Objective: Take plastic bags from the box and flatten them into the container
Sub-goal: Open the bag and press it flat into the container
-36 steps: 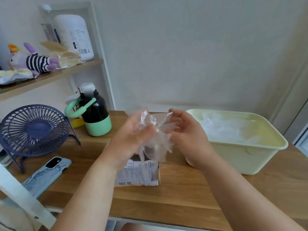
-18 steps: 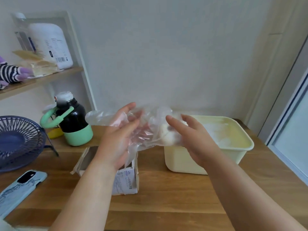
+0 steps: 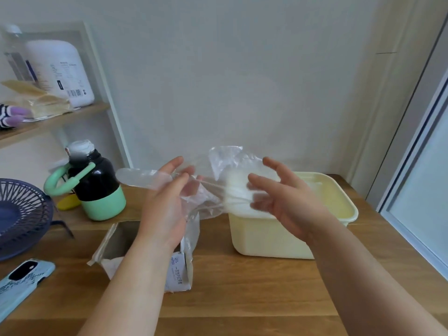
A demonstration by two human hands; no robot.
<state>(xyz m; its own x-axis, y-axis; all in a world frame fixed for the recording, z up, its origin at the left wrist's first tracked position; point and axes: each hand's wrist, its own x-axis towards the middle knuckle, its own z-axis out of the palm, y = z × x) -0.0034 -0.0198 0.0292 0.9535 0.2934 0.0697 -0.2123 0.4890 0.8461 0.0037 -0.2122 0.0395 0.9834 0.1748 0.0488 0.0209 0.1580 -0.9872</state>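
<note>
With left hand point(image 3: 167, 204) and right hand point(image 3: 288, 204) each pinching the bag point(image 3: 218, 187) taut, I'd lower it flat into the container point(image 3: 274, 238).

Apparently open container point(image 3: 266, 238) top; bottle point(image 3: 97, 185) leftward

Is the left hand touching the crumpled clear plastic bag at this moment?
Touching. The head view shows the crumpled clear plastic bag lying over the fingers of the left hand, its film pulled taut toward the right hand.
</note>
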